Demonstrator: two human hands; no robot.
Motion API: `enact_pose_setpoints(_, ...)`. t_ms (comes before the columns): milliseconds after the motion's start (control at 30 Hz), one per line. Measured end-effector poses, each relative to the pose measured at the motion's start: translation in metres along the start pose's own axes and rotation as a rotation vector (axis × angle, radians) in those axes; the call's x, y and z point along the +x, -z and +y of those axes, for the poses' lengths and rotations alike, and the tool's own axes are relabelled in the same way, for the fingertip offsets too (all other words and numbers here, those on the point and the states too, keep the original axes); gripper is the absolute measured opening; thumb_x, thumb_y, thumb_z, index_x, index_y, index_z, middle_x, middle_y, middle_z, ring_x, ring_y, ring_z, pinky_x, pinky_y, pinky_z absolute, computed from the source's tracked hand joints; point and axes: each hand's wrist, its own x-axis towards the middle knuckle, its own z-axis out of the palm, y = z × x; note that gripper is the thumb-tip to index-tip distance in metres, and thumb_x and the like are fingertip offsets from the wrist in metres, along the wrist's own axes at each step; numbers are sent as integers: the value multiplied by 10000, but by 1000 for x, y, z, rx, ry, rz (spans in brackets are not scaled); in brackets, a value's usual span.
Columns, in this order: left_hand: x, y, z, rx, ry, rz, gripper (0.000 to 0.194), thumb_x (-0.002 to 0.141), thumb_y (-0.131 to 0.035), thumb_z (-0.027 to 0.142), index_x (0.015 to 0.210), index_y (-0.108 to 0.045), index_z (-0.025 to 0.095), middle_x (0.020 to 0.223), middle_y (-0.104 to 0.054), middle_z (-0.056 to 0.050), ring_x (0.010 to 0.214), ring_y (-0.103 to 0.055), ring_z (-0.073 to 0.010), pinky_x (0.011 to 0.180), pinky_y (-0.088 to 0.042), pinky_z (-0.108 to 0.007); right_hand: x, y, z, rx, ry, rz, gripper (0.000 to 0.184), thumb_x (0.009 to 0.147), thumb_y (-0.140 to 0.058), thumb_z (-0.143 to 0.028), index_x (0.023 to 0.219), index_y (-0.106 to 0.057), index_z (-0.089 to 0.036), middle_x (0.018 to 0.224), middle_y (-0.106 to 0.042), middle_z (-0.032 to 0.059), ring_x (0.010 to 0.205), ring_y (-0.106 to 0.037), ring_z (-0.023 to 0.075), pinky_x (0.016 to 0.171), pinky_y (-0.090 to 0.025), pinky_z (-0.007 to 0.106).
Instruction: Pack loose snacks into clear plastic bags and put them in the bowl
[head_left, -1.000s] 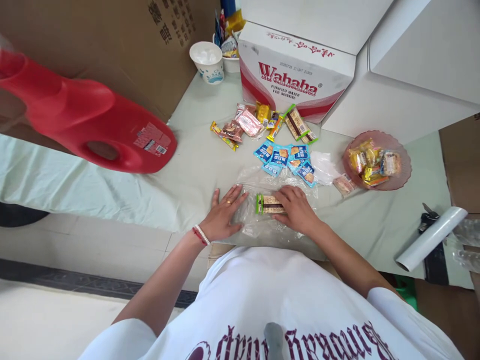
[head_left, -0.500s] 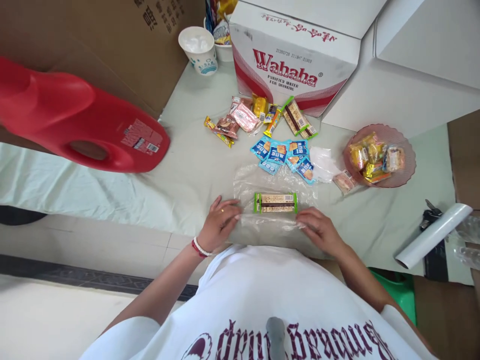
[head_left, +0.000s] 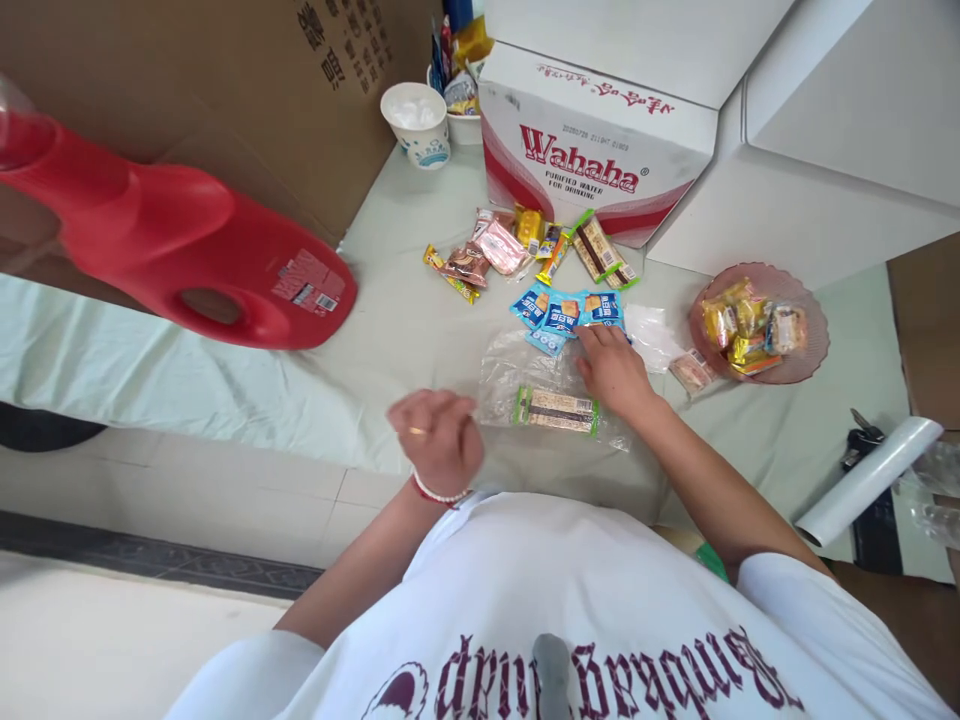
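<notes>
My right hand point(head_left: 619, 372) reaches over the clear plastic bag, its fingertips on the lower edge of several blue snack packets point(head_left: 561, 315). Its fingers are stretched out, with the thumb apart; no packet is visibly lifted. Below it, a green-ended cereal bar pack point(head_left: 559, 410) lies on the clear plastic bag point(head_left: 499, 375), which is spread flat near the table's front edge. My left hand point(head_left: 439, 440) hovers left of the bag, with a ring and a white bracelet. Motion blurs its bent fingers, and I see nothing in them.
Wrapped snacks point(head_left: 502, 248) and more green-ended bars point(head_left: 600, 250) lie before a Wahaha carton point(head_left: 592, 150). A pink bowl point(head_left: 817, 330) of snacks stands right, near a white sheet point(head_left: 652, 335). A red jug point(head_left: 247, 270), paper cup point(head_left: 416, 120) and white roll point(head_left: 870, 480) are around.
My right hand has left the bag's right edge and moved up to the blue packets. My left hand has let go of the bag's left side and lifted, its fingers curling.
</notes>
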Motion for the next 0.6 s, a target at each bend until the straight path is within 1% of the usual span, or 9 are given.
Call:
enact_pose_setpoints(67, -7, -5, 16, -65, -265, -317, 373, 929, -456, 219, 1207, -684, 317, 1175, -710, -67, 1147, -589, -291, 996, -404, -523, 13, -11, -5, -28, 2, -53, 502, 949, -552, -264, 1428, -521, -118, 1310, -624, 206, 1234, -490, 374, 994, -430, 472)
enact_pose_setpoints(100, -7, -11, 23, -80, -358, -458, 439, 941, -432, 204, 1297, -651, 339, 1277, -700, -44, 1164, -591, -276, 971, -412, -497, 18, -15, -5, -40, -23, -83, 515, 934, -571, -258, 1428, -523, -117, 1275, -645, 210, 1215, -507, 380, 979, -430, 477)
enact_pose_setpoints(133, -6, -18, 30, -73, -405, -564, 493, 956, -400, 187, 1376, -606, 344, 1383, -661, -26, 1179, -589, -265, 944, -418, -476, 24, -18, -5, -39, -60, -111, 515, 921, -587, -249, 1418, -535, -125, 1227, -671, 203, 1179, -535, 375, 954, -436, 469)
enact_pose_setpoints(200, 1, -34, 39, -25, -406, -674, 542, 980, -342, 165, 1461, -541, 316, 1521, -562, -12, 1186, -581, -259, 903, -421, -461, 32, -19, -1, 10, -130, -165, 438, 901, -603, -232, 1332, -610, -157, 1099, -721, 157, 1066, -595, 330, 892, -448, 414)
enact_pose_setpoints(267, 8, -45, 43, 19, -380, -710, 548, 992, -313, 162, 1482, -524, 293, 1568, -510, -4, 1182, -574, -263, 895, -417, -463, 36, -13, 5, 102, -122, -204, 292, 895, -600, -227, 1165, -696, -172, 946, -731, 99, 938, -619, 268, 833, -443, 349)
enact_pose_setpoints(367, 12, -51, 44, 41, -371, -714, 541, 1000, -313, 163, 1475, -533, 300, 1571, -506, 10, 1173, -571, -264, 909, -412, -460, 26, 5, 9, 244, 49, -179, 196, 914, -567, -217, 1001, -736, -166, 788, -680, 47, 823, -597, 214, 807, -424, 311)
enact_pose_setpoints(467, 9, -52, 42, 20, -360, -697, 530, 996, -343, 161, 1462, -545, 311, 1534, -548, -12, 1158, -577, -264, 912, -419, -456, -3, 15, 3, 300, 294, -161, 254, 950, -523, -196, 1052, -756, -191, 791, -644, 50, 838, -559, 215, 817, -413, 319)
enact_pose_setpoints(533, 6, -56, 38, -35, -340, -666, 492, 981, -389, 159, 1402, -605, 296, 1436, -633, -48, 1139, -585, -270, 911, -434, -461, -26, 12, -3, 258, 420, -183, 312, 975, -499, -177, 1149, -754, -227, 811, -621, 63, 856, -519, 224, 794, -406, 322)
enact_pose_setpoints(600, 2, -61, 29, -180, -320, -608, 428, 949, -433, 140, 1259, -697, 271, 1271, -722, -69, 1085, -606, -262, 906, -461, -453, -47, 2, -6, 201, 471, -193, 377, 989, -489, -146, 1278, -708, -248, 824, -598, 70, 843, -479, 226, 766, -403, 321)
